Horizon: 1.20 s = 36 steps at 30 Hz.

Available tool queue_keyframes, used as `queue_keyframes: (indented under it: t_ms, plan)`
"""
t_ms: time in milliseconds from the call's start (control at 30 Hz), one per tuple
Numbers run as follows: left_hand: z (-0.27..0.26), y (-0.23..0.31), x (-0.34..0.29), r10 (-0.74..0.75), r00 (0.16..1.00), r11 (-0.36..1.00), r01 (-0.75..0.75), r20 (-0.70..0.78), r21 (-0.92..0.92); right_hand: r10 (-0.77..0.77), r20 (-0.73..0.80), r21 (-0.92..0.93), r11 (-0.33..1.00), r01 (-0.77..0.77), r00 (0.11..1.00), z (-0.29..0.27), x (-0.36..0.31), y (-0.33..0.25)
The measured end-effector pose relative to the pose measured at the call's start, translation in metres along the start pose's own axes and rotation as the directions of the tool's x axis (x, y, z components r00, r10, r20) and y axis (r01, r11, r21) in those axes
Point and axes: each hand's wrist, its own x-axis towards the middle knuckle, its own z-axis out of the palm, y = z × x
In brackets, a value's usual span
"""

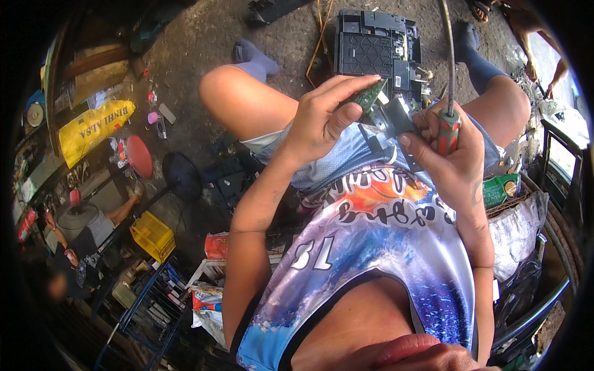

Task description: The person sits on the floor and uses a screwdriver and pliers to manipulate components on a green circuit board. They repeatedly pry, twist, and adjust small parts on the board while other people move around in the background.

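My left hand (328, 117) is closed on a green circuit board (370, 98), pinched between thumb and fingers. Against the board's right side sits a bent grey metal bracket (393, 119), above my lap. My right hand (450, 151) wraps round the red and grey handle of a screwdriver (448, 133), whose long shaft points up and away from me. The thumb and some fingers of that same hand also press on the bracket's right side. Whether board and bracket are joined is hidden.
A black plastic machine chassis (371, 52) lies on the dirty ground between my feet. To the left are a yellow sack (96, 133), a red round seat (140, 156) and a yellow crate (152, 237). One person sits far left; another person's hands (547, 77) show far right.
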Motion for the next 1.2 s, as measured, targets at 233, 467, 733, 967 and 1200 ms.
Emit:
queue_keyframes:
  t_ms: [233, 467, 733, 967, 1200]
  plan:
    - [0.021, 0.001, -0.008, -0.252, 0.966, 0.874, 0.204, -0.051, -0.44, -0.049, 0.013, 0.079, 0.996, 0.048, 0.999, 0.0, 0.009, 0.008]
    - [0.044, 0.007, -0.006, -0.39, 0.921, 0.614, 0.242, -0.022, -0.751, 0.013, -0.082, 0.245, 0.97, 0.008, 0.997, 0.024, -0.001, 0.014]
    - [0.053, 0.009, -0.001, -0.496, 0.869, 0.43, 0.25, 0.005, -0.868, 0.161, 0.001, 0.58, 0.804, -0.132, 0.987, 0.027, 0.012, 0.044]
    - [0.061, -0.009, 0.001, -0.623, 0.781, 0.454, 0.317, -0.043, -0.833, 0.178, 0.054, 0.563, 0.807, -0.177, 0.983, 0.026, 0.024, 0.065]
    - [0.065, -0.026, 0.003, -0.476, 0.86, 0.704, 0.247, -0.185, -0.665, 0.156, -0.045, 0.361, 0.924, -0.13, 0.987, 0.023, 0.024, 0.062]
